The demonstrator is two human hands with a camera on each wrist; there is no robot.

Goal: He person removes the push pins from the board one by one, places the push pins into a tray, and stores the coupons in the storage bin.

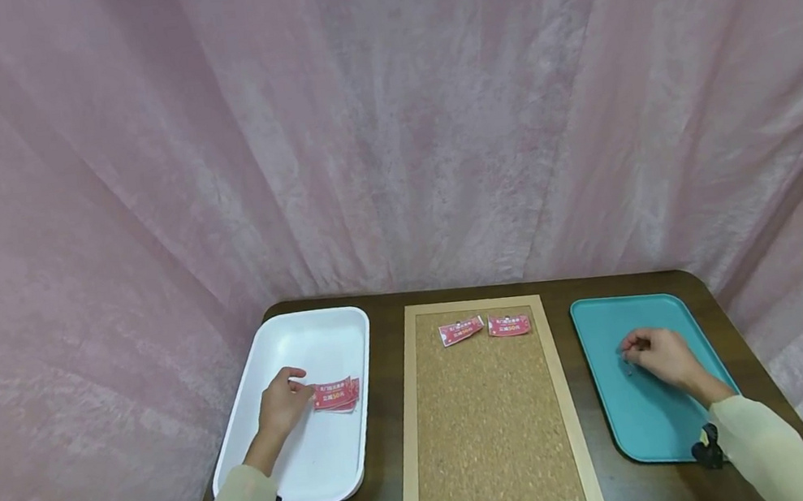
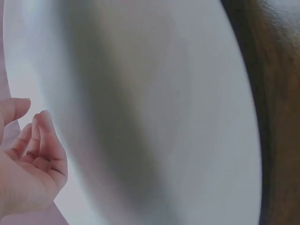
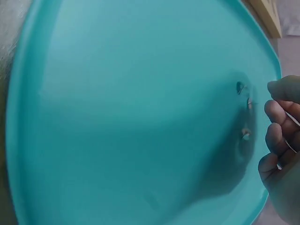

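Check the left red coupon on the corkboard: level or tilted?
Tilted: in the head view, the left red coupon has its right end higher than its left; the right red coupon looks nearly level.

The teal tray [image 3: 117, 93] holds bits [image 3: 246, 134] too small to identify

“立减50元” — on the red paper coupons [image 1: 333, 395]

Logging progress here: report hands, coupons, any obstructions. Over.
Left hand at left edge of red coupon stack, white tray. Right hand over teal tray, near small pins. Two coupons up on corkboard. No obstruction seen.
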